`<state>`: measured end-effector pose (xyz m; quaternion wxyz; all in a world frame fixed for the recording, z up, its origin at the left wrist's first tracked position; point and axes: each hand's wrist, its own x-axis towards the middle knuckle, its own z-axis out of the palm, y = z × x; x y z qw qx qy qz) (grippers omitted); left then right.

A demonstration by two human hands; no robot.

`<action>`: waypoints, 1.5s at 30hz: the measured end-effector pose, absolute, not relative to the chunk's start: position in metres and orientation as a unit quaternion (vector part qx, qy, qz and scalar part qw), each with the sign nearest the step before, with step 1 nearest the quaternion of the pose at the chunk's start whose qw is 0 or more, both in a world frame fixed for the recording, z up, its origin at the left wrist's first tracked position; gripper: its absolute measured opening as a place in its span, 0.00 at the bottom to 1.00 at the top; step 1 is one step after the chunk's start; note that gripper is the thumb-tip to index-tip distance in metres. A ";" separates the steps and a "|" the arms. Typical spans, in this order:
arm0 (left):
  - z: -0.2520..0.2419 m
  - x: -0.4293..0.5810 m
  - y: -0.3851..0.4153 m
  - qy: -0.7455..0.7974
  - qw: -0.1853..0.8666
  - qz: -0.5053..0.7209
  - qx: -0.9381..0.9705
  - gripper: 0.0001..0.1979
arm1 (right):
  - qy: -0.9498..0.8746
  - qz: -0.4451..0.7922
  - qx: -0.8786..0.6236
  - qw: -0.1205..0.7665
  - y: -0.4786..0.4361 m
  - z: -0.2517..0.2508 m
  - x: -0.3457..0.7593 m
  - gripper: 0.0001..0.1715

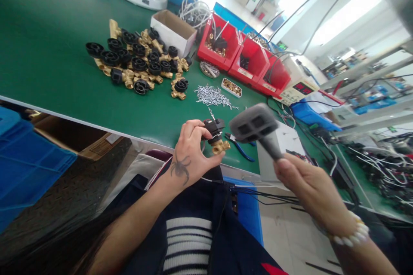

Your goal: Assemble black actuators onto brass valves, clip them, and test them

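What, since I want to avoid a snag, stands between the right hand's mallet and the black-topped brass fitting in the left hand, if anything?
Nothing visible stands between the mallet and the fitting. Blue-handled pliers show behind that gap, but seemingly lower, on the bench.

The left hand (195, 154) grips a brass fitting with a black plastic top (215, 134); the right hand (308, 182) holds a grey block-headed hammer (253, 123) (slightly blurred) near it. Silver wire clips (213, 96) lie heaped on the green tabletop (54, 60).
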<state>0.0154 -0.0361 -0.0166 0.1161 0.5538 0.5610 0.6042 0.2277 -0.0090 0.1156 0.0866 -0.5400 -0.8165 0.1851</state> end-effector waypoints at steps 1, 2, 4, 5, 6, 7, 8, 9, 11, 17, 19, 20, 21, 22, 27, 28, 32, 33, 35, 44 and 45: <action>-0.017 0.015 -0.036 0.563 0.119 0.602 0.554 0.19 | -0.803 0.184 -0.549 0.145 -0.010 0.116 0.229 0.34; -0.017 0.015 -0.036 0.565 0.120 0.601 0.553 0.19 | -0.784 0.183 -0.557 0.206 -0.011 0.117 0.229 0.32; -0.018 0.014 -0.036 0.570 0.120 0.600 0.549 0.19 | -0.764 0.191 -0.563 0.251 -0.014 0.115 0.228 0.32; -0.018 0.014 -0.036 0.569 0.121 0.602 0.548 0.19 | -0.775 0.196 -0.559 0.219 -0.015 0.113 0.227 0.34; -0.018 0.014 -0.036 0.566 0.123 0.604 0.547 0.20 | -0.795 0.199 -0.549 0.161 -0.016 0.112 0.225 0.35; -0.019 0.014 -0.036 0.563 0.125 0.606 0.548 0.19 | -0.814 0.199 -0.537 0.097 -0.016 0.110 0.224 0.36; -0.019 0.014 -0.036 0.560 0.126 0.607 0.550 0.19 | -0.827 0.197 -0.525 0.048 -0.016 0.110 0.223 0.37; -0.019 0.014 -0.036 0.559 0.125 0.607 0.551 0.19 | -0.832 0.196 -0.517 0.034 -0.015 0.110 0.223 0.36; -0.019 0.015 -0.036 0.561 0.122 0.605 0.552 0.19 | -0.821 0.201 -0.524 0.103 -0.014 0.113 0.224 0.34; -0.018 0.016 -0.034 0.558 0.115 0.606 0.556 0.19 | -0.836 0.166 -0.520 0.060 -0.008 0.115 0.224 0.36; -0.018 0.015 -0.033 0.552 0.116 0.608 0.558 0.18 | -0.850 0.141 -0.507 0.018 -0.007 0.117 0.225 0.37; -0.018 0.015 -0.033 0.551 0.116 0.608 0.559 0.18 | -0.846 0.135 -0.515 0.040 -0.008 0.118 0.226 0.37; -0.018 0.015 -0.032 0.552 0.115 0.606 0.560 0.18 | -0.833 0.132 -0.530 0.085 -0.008 0.119 0.228 0.36; -0.018 0.015 -0.032 0.555 0.112 0.603 0.562 0.18 | -0.817 0.131 -0.546 0.135 -0.008 0.120 0.229 0.35; -0.017 0.014 -0.032 0.560 0.113 0.596 0.564 0.19 | -0.828 0.139 -0.537 0.081 -0.006 0.113 0.227 0.37; -0.017 0.014 -0.032 0.560 0.116 0.597 0.563 0.18 | -0.840 0.136 -0.523 0.040 -0.005 0.112 0.226 0.38; -0.017 0.013 -0.032 0.558 0.119 0.599 0.561 0.19 | -0.819 0.109 -0.546 0.139 -0.005 0.115 0.230 0.35; -0.017 0.013 -0.032 0.560 0.119 0.597 0.562 0.19 | -0.802 0.111 -0.559 0.179 -0.005 0.116 0.230 0.34; -0.017 0.013 -0.032 0.564 0.120 0.594 0.562 0.19 | -0.797 0.134 -0.562 0.173 -0.006 0.114 0.229 0.35; -0.017 0.012 -0.032 0.559 0.123 0.597 0.562 0.22 | -0.813 0.103 -0.547 0.172 -0.004 0.116 0.226 0.36; -0.017 0.012 -0.031 0.559 0.123 0.598 0.562 0.22 | -0.819 0.107 -0.543 0.149 -0.004 0.115 0.226 0.36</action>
